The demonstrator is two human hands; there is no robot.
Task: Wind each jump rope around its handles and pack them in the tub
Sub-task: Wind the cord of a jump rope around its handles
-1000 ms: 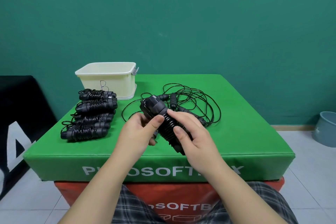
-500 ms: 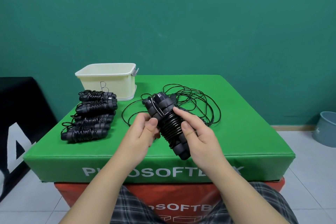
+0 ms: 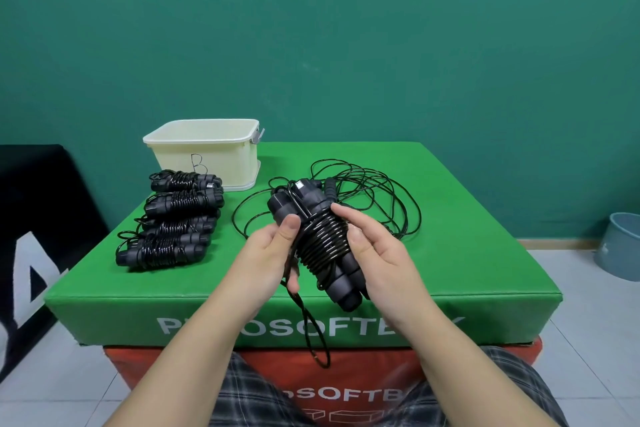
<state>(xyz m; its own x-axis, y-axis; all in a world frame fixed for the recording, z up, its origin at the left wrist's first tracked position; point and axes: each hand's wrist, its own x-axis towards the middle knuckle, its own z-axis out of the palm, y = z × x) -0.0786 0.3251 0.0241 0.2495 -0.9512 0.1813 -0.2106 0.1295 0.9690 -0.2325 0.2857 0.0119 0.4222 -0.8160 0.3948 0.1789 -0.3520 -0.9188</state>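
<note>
A black jump rope [image 3: 320, 239], wound in coils round its two handles, is held above the front of the green mat. My right hand [image 3: 377, 253] grips the bundle from the right. My left hand [image 3: 270, 253] pinches the rope against the coils, and a loose loop [image 3: 313, 333] hangs down from it. Several wound ropes [image 3: 173, 222] lie in a row at the left. Behind them stands the cream tub [image 3: 207, 152], marked B. A loose tangled rope [image 3: 374, 194] lies on the mat behind my hands.
The green soft box [image 3: 467, 260] sits on a red one [image 3: 346, 374]. A grey bucket [image 3: 620, 246] stands on the tiled floor at the right. A black mat [image 3: 38, 218] leans at the left. A green wall is behind.
The bundle has turned more upright and come toward me. A loop of rope now hangs below my left hand, which has shifted down along the coils.
</note>
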